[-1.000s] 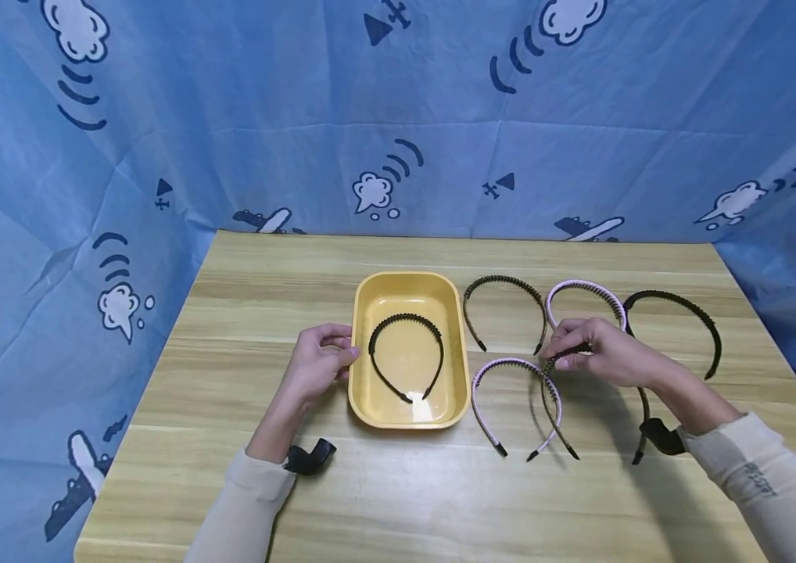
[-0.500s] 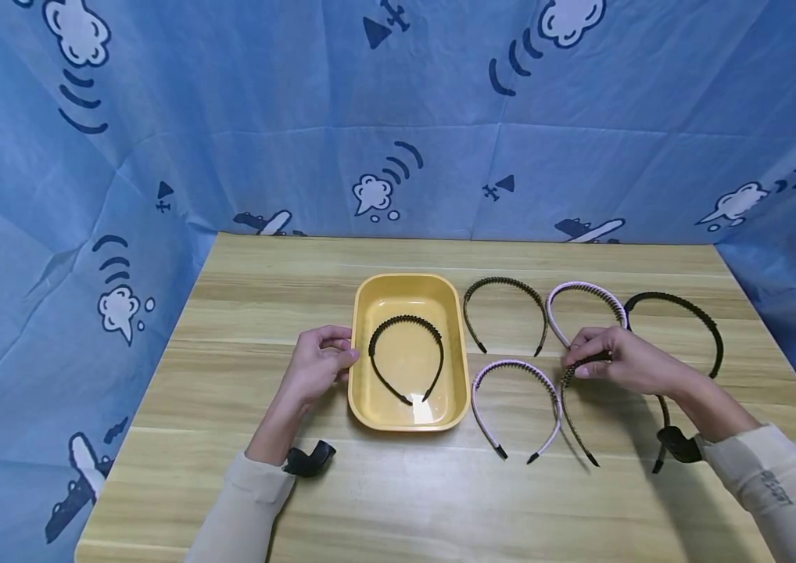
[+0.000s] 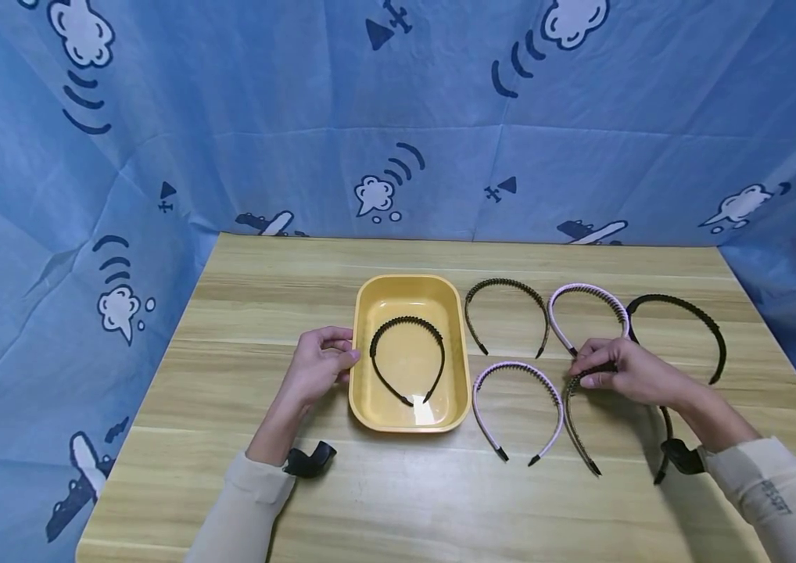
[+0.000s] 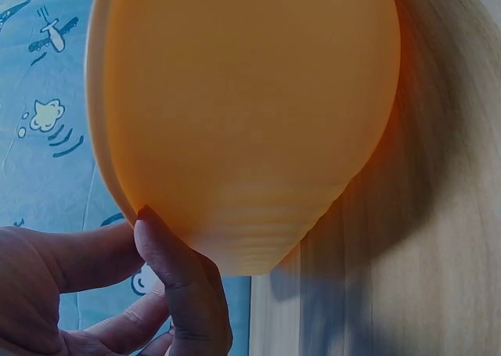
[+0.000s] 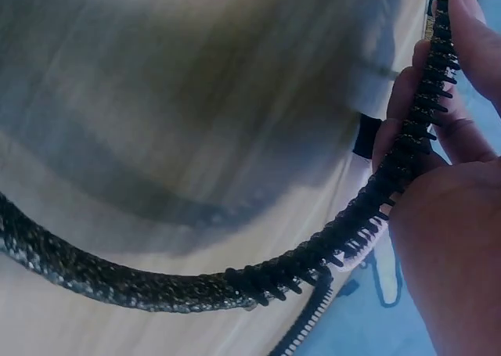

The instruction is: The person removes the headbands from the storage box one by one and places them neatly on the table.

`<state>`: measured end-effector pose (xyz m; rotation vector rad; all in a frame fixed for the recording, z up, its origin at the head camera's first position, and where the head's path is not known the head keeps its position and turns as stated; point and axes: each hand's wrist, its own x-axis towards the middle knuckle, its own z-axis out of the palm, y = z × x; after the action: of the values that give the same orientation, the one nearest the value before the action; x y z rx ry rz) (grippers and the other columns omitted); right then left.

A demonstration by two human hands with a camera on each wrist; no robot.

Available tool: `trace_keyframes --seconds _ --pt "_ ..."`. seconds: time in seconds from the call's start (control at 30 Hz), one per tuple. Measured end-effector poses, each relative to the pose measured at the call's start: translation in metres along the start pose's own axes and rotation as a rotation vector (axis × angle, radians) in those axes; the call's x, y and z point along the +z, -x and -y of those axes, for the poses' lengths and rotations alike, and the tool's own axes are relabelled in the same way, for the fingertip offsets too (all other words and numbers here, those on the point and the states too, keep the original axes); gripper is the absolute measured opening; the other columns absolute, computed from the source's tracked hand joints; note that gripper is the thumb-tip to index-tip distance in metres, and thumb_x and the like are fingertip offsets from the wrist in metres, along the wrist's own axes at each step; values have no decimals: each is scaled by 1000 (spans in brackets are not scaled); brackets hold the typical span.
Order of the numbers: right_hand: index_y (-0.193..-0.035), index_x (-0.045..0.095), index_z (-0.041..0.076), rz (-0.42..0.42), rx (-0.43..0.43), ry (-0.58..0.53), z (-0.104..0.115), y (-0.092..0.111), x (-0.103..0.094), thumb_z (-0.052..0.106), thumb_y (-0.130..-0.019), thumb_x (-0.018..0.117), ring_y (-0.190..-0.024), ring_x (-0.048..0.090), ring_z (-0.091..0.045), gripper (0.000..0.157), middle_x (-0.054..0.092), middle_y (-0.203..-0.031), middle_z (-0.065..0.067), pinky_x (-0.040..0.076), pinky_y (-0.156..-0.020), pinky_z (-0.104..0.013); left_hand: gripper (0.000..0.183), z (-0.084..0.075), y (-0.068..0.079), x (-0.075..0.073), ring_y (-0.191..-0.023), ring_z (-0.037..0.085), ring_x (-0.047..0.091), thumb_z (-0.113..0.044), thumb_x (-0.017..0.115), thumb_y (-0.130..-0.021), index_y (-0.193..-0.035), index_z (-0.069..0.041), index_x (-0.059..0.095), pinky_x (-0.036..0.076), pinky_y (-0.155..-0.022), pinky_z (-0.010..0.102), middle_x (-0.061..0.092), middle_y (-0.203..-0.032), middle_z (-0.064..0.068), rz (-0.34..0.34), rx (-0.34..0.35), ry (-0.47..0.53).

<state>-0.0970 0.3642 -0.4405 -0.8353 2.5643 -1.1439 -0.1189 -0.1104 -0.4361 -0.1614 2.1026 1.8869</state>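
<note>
My left hand (image 3: 317,363) pinches the left rim of a yellow plastic tray (image 3: 408,428) between thumb and fingers; the left wrist view shows the tray's outer wall (image 4: 250,98) up close. Inside the tray lies a black headband (image 3: 406,319). My right hand (image 3: 626,371) grips a dark glittery headband (image 3: 573,430) at its toothed arch, ends toward me. Its toothed stretch (image 5: 344,235) runs between thumb and fingers in the right wrist view. Just left of it lies a lilac headband (image 3: 510,366); part of the gripped arch is hidden by the hand.
Behind my right hand, a dark brown headband (image 3: 503,282), another lilac headband (image 3: 591,289) and a black headband (image 3: 715,328) form a back row. All lie on a wooden table (image 3: 243,313) backed by a blue printed curtain (image 3: 440,86).
My right hand has shifted right and slightly nearer to me with the glittery headband, which no longer overlaps the front lilac one. The left hand and tray stay put.
</note>
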Motion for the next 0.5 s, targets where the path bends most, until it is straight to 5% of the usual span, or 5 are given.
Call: trace_keyframes --seconds 0.5 --pt "-97 78 3 -66 25 24 -6 5 12 -4 -80 75 -91 57 -7 19 67 -94 -8 44 -80 -9 39 0 0 0 -62 9 55 7 66 -86 -124 10 58 52 -53 21 54 -96 10 4 -1 -5"
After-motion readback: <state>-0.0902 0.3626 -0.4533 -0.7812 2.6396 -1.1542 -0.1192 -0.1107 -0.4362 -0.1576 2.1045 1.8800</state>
